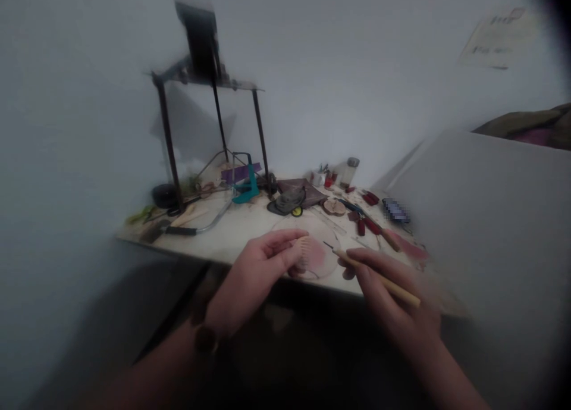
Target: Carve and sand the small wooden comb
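A pale grey plaster wall (312,83) rose behind a narrow cream-coloured workbench (250,234) in dim, flat light. A whitish paper notice (497,38) hung high on the wall, and a blurred, pale grey upright board (486,231) stood at right, before a rumpled olive-and-pink fabric heap (526,124).

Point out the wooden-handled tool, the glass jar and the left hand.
wooden-handled tool (401,293), head view, on the handle.
glass jar (347,175), head view, on the body.
left hand (263,255), head view, on the back.
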`<state>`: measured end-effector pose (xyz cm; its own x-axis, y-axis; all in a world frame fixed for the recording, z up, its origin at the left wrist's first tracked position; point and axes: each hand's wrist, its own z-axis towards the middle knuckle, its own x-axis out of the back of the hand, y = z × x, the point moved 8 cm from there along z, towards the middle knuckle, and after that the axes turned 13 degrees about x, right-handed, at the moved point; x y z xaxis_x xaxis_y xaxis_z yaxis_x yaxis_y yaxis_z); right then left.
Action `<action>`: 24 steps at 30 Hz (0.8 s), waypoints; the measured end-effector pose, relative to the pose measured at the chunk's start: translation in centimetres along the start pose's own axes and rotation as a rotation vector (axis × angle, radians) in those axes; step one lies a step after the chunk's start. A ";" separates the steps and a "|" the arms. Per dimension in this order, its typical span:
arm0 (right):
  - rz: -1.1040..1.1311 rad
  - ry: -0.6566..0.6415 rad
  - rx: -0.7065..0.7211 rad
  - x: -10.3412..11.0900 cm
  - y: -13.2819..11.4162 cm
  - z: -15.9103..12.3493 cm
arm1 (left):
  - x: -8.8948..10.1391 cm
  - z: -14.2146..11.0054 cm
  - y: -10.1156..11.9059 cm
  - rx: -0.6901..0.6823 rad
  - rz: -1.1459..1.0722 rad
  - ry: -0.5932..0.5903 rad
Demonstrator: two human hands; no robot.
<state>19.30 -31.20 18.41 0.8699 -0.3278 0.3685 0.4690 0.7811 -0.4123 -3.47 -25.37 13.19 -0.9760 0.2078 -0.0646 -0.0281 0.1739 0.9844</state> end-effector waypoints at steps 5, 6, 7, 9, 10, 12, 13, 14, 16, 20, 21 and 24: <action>0.065 -0.001 -0.011 -0.5 -0.4 -0.5 | -0.2 0.1 0.7 -0.018 -0.032 0.041; 0.067 -0.013 0.007 -0.7 -0.7 -0.5 | -0.4 0.2 0.8 -0.024 -0.034 0.039; 0.064 -0.023 0.029 -0.8 -1.0 -0.5 | -0.5 0.3 0.9 -0.029 -0.032 0.035; 0.058 -0.037 0.089 -1.1 -1.8 -0.3 | -0.9 0.4 1.0 -0.035 -0.021 0.024; 0.054 -0.038 0.120 -1.2 -2.1 -0.2 | -1.0 0.4 1.0 -0.038 -0.012 0.021; 0.053 -0.046 0.179 -1.5 -2.9 0.2 | -1.2 0.4 1.0 -0.052 0.005 0.021; 0.052 -0.052 0.205 -1.6 -3.2 0.5 | -1.3 0.3 1.1 -0.061 0.013 0.025; 0.050 -0.062 0.224 -1.8 -3.4 0.7 | -1.3 0.2 1.1 -0.072 0.021 0.031; 0.048 -0.085 0.248 -2.1 -3.8 1.0 | -1.4 0.0 1.3 -0.092 0.032 0.043; 0.038 -0.104 0.261 -2.4 -4.2 1.2 | -1.3 -0.3 1.5 -0.138 0.048 0.060; 0.032 -0.106 0.262 -2.4 -4.2 1.2 | -1.3 -0.3 1.5 -0.146 0.056 0.062; 0.016 -0.115 0.275 -2.5 -4.4 1.2 | -0.9 -0.2 1.1 -0.174 0.110 0.088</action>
<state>14.93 -33.18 20.29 0.8467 -0.2639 0.4620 0.3826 0.9054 -0.1839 -2.65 -25.60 14.37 -0.9902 0.1298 0.0514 0.0497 -0.0157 0.9986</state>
